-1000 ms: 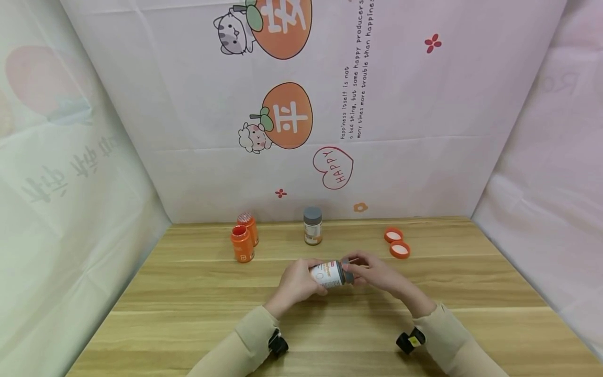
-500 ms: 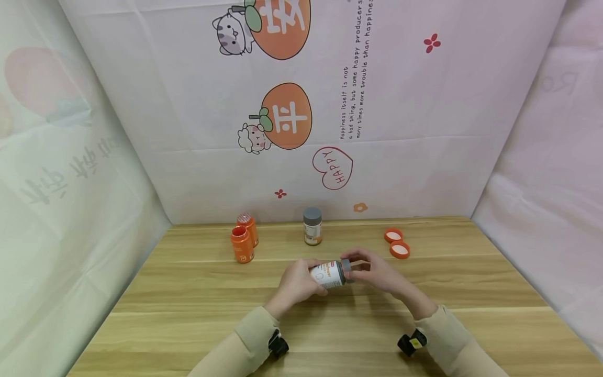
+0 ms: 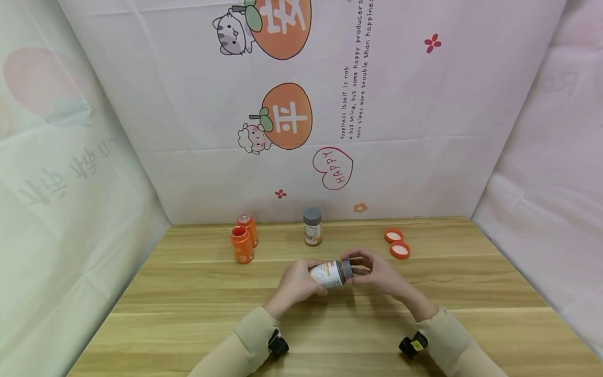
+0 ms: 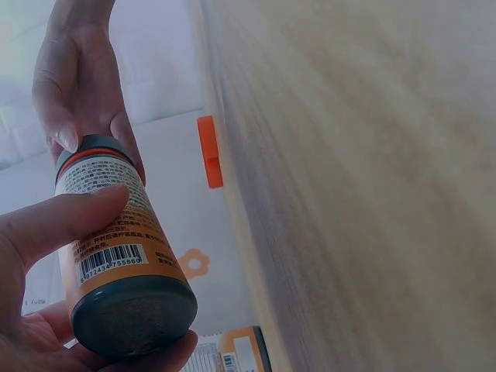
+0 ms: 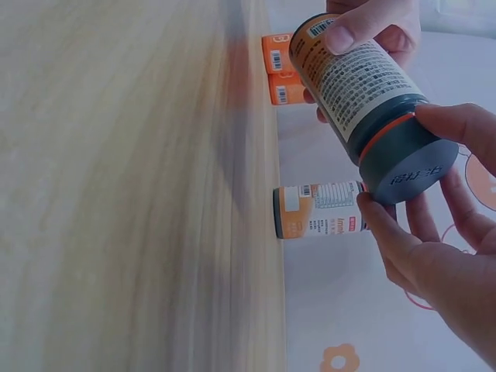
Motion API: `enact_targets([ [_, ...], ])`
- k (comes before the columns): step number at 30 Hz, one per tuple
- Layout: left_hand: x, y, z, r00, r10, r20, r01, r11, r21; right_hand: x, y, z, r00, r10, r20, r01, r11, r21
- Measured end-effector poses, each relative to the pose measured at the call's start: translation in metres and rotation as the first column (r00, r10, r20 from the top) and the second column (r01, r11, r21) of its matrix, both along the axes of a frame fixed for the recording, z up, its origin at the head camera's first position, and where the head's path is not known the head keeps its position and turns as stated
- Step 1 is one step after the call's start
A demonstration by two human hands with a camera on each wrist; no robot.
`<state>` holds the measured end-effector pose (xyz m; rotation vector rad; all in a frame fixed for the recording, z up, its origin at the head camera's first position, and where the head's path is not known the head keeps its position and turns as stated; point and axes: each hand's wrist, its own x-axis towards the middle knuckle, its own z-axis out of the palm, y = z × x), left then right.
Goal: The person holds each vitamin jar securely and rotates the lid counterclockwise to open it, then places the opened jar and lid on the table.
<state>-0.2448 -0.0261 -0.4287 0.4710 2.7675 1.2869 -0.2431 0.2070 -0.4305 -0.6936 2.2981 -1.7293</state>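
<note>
Bottle (image 3: 328,273) held sideways above the middle of the table (image 3: 188,293), clear of the wood. Grey cap (image 5: 399,172) on the neck, orange ring showing just under it; cannot tell whether seated tight or partly turned. Left hand (image 3: 296,283) wrapped round the body, thumb across the label, palm under the base. Right hand (image 3: 377,272) closed on the cap, fingertips (image 5: 457,124) round its rim. Judgement: cap work in mid-step, neither clearly finished nor clearly just started.

Further back, second grey-capped bottle (image 3: 312,226) upright near the backdrop, cap on. To the left, two orange bottles (image 3: 244,241) close together, both without caps, the front one with an open mouth. To the right, two orange lids (image 3: 395,243) lying side by side, well apart from those bottles. Judgement: orange pair done or waiting, not clear which.
</note>
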Motion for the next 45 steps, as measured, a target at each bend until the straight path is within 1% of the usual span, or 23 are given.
enact_targets([
  [5, 0.000, 0.000, 0.000, 1.000, 0.000, -0.003, 0.000, 1.000, 0.001, 0.000, 0.001, -0.001, 1.000, 0.015, -0.023, -0.015, 1.000, -0.019],
  [10, 0.000, 0.000, 0.000, 1.000, -0.002, -0.002, 0.002, 1.000, 0.001, 0.001, 0.001, -0.001, 0.999, 0.014, -0.040, -0.015, 1.000, -0.023],
  [13, 0.000, -0.001, 0.000, 1.000, -0.002, -0.004, 0.002, 1.000, -0.003, 0.001, 0.000, -0.001, 0.999, 0.002, -0.035, -0.003, 1.000, -0.016],
  [16, 0.000, -0.001, 0.000, 1.000, -0.004, -0.008, 0.004, 1.000, -0.009, 0.001, -0.001, 0.001, 0.999, -0.035, -0.015, 0.035, 0.999, 0.024],
  [18, 0.000, -0.001, 0.001, 1.000, -0.005, -0.013, 0.005, 1.000, -0.013, 0.002, -0.003, 0.003, 0.997, -0.073, 0.011, 0.072, 0.995, 0.065],
  [22, 0.000, 0.000, 0.002, 1.000, -0.012, -0.024, 0.011, 1.000, -0.023, 0.003, -0.006, 0.007, 0.989, -0.139, 0.041, 0.130, 0.976, 0.174],
  [23, 0.001, 0.000, 0.002, 1.000, -0.013, -0.027, 0.012, 1.000, -0.024, 0.003, -0.007, 0.008, 0.986, -0.156, 0.060, 0.141, 0.971, 0.195],
  [25, 0.001, 0.001, 0.001, 0.999, -0.016, -0.034, 0.015, 1.000, -0.026, 0.004, -0.008, 0.010, 0.980, -0.178, 0.089, 0.151, 0.958, 0.244],
  [27, 0.001, 0.001, 0.001, 0.999, -0.015, -0.038, 0.014, 1.000, -0.026, 0.004, -0.008, 0.012, 0.976, -0.176, 0.129, 0.136, 0.953, 0.272],
  [29, 0.002, 0.002, 0.001, 0.999, -0.011, -0.040, 0.010, 1.000, -0.027, 0.004, -0.008, 0.013, 0.972, -0.161, 0.171, 0.112, 0.958, 0.264],
  [32, 0.002, 0.003, 0.000, 0.999, -0.004, -0.041, 0.002, 1.000, -0.028, 0.004, -0.008, 0.014, 0.970, -0.130, 0.205, 0.078, 0.967, 0.243],
  [34, 0.002, 0.004, 0.000, 0.999, -0.001, -0.041, -0.001, 1.000, -0.030, 0.004, -0.009, 0.014, 0.966, -0.127, 0.224, 0.075, 0.971, 0.226],
  [40, 0.002, 0.004, 0.000, 0.999, 0.000, -0.047, -0.002, 0.999, -0.033, 0.003, -0.010, 0.015, 0.958, -0.152, 0.245, 0.096, 0.970, 0.225],
  [45, 0.001, 0.004, -0.001, 0.999, 0.003, -0.042, -0.004, 1.000, -0.027, 0.003, -0.010, 0.014, 0.961, -0.141, 0.240, 0.093, 0.975, 0.203],
])
